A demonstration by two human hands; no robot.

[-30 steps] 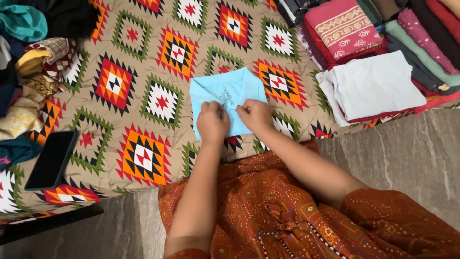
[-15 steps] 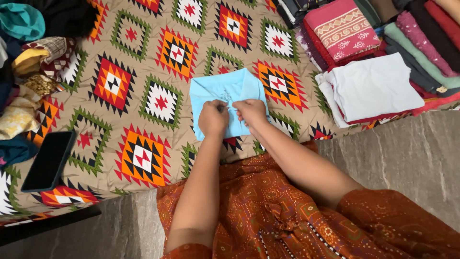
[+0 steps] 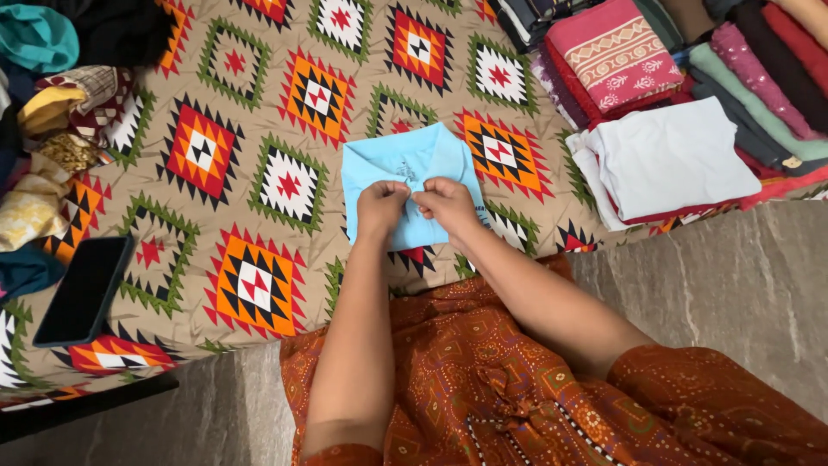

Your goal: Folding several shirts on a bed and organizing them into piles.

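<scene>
A light blue garment (image 3: 405,168), folded small, lies on the patterned bedspread (image 3: 259,164) right in front of me. My left hand (image 3: 379,205) and my right hand (image 3: 446,204) rest side by side on its middle, fingertips pinching the blue cloth near a small fold. Both forearms reach forward over my orange patterned dress (image 3: 483,388).
A folded white cloth (image 3: 673,160) tops a stack at the right, with a red patterned cloth (image 3: 612,52) and rows of folded clothes behind. Loose clothes (image 3: 52,103) pile at the left. A black phone (image 3: 84,289) lies near the bed's left edge. Grey stone floor (image 3: 733,285) is lower right.
Both hands have slid forward up the blue garment and drawn closer together, now pinching the cloth at its middle.
</scene>
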